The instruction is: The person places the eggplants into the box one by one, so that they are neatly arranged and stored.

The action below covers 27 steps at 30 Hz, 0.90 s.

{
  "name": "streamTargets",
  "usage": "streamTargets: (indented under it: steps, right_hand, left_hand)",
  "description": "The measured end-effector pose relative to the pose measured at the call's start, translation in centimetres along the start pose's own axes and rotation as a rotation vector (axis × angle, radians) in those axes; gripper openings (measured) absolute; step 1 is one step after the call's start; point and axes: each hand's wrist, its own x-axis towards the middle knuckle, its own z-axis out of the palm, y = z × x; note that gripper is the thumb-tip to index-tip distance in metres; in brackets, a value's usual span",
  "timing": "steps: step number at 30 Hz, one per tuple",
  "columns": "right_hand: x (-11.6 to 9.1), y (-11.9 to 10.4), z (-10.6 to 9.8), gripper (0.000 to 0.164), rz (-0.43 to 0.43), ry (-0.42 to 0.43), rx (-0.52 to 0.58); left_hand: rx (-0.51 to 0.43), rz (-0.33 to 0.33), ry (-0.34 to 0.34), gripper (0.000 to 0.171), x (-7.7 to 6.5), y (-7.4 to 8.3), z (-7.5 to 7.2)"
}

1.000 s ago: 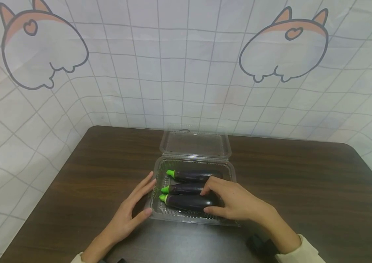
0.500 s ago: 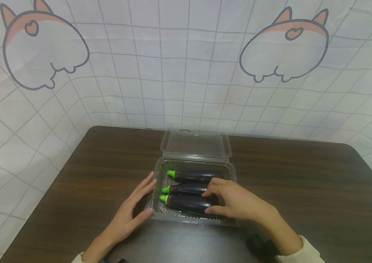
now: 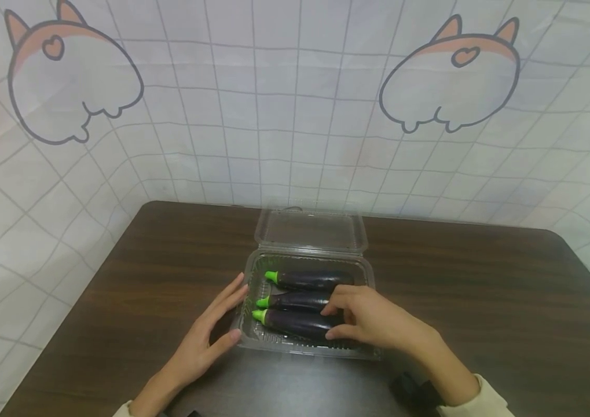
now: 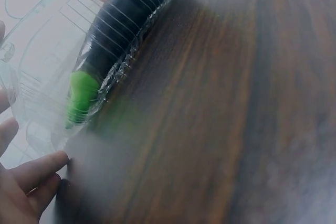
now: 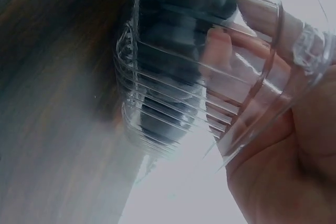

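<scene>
An opened clear plastic clamshell box (image 3: 307, 350) lies on the table with three dark purple eggplants inside, their green stems pointing left. At the back is one eggplant (image 3: 307, 280), another eggplant (image 3: 295, 300) lies in the middle, and the front eggplant (image 3: 295, 323) is nearest me. My right hand (image 3: 378, 315) reaches into the box and grips the right part of the front eggplant between thumb and curled fingers, hiding its end. My left hand (image 3: 206, 330) rests its extended fingers and thumb against the box's left rim. In the left wrist view, a green stem (image 4: 83, 95) shows through the clear wall.
The hinged clear lid (image 3: 310, 229) lies back behind the box. A dark brown wooden table (image 3: 482, 289) carries everything. Behind it hangs a white gridded cloth (image 3: 295, 116) with cartoon prints. A blurred black object (image 3: 411, 391) shows below the right wrist.
The fingers of my right hand have drawn slightly right and curled a little more at the front eggplant. My left hand and the box stay where they were.
</scene>
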Motion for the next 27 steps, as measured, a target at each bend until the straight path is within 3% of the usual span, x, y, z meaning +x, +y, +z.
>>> streamTargets:
  steps: [9, 12, 15, 20, 24, 27]
  right_hand:
    - [-0.4, 0.3, 0.0, 0.031, -0.046, 0.065, -0.025]
    - [-0.6, 0.6, -0.6, 0.028, -0.073, 0.156, -0.013]
    - [-0.6, 1.2, -1.7, 0.024, -0.067, 0.315, 0.008]
    - [-0.7, 3.0, -3.6, 0.030, 0.153, 0.542, 0.129]
    - [-0.7, 4.7, -4.6, 0.042, 0.334, 0.589, 0.326]
    - [-0.3, 5.7, -4.9, 0.049, 0.395, 0.593, 0.473]
  left_hand:
    - [0.005, -0.004, 0.034, 0.062, 0.8, 0.3, -0.4]
    - [0.027, -0.042, 0.042, 0.064, 1.5, 0.5, -1.1]
    - [0.063, -0.102, 0.058, 0.063, 2.6, 0.7, -2.3]
    - [0.093, -0.172, 0.102, 0.054, 5.5, 0.4, -4.0]
    - [0.046, -0.261, 0.145, 0.049, 8.0, -0.3, -4.7]
    - [-0.045, -0.350, 0.176, 0.048, 9.7, -1.0, -4.9]
